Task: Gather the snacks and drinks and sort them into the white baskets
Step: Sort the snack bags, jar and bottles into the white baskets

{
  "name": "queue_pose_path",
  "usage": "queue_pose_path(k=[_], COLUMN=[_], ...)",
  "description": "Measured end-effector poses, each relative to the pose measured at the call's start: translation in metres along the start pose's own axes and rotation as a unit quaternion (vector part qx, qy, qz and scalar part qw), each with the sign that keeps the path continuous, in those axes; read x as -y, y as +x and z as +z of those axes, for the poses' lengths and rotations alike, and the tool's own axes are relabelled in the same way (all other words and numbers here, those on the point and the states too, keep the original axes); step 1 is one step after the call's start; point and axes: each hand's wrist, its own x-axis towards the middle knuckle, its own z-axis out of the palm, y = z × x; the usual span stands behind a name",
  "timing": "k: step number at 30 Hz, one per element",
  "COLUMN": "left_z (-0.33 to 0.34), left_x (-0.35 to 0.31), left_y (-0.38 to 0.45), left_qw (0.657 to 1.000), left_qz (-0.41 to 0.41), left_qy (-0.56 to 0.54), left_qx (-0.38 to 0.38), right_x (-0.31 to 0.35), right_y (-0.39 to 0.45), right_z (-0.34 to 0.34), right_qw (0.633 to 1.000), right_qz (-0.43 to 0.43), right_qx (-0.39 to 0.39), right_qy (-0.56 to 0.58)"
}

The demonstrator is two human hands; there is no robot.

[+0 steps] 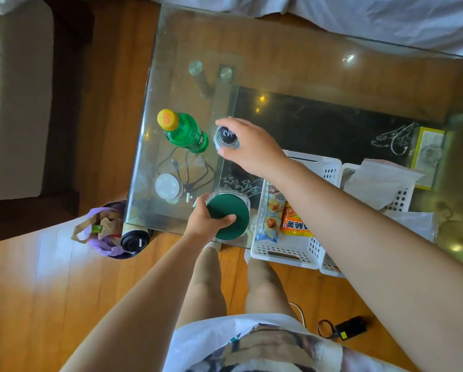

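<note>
Both grips are busy, right hand around a dark-capped bottle, left hand on a green-lidded jar; two snack packs already lie in the near white basket, green bottle left on the worktop.

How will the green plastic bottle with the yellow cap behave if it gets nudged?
The green plastic bottle with the yellow cap stands upright, tall and narrow, so it would probably tip. On the smooth glass table, it may slide or roll once down.
</note>
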Motion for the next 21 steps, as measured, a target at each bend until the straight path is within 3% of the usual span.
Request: queue_pose_path(k=[7, 21], left_z=[-0.02, -0.022], left_x=[0.002, 0.003], left_y=[0.006, 0.01], left_qw=[0.997, 0.996], left_qz=[0.019, 0.054], left_qy=[0.065, 0.046], left_qx=[0.025, 0.046], right_x=[0.007, -0.018], right_y=[0.001, -0.059], right_z=[0.009, 0.028], right_qw=[0.984, 0.98], right_qz=[0.008, 0.079], right_qx=[-0.091, -0.152], right_qy=[-0.15, -0.102])
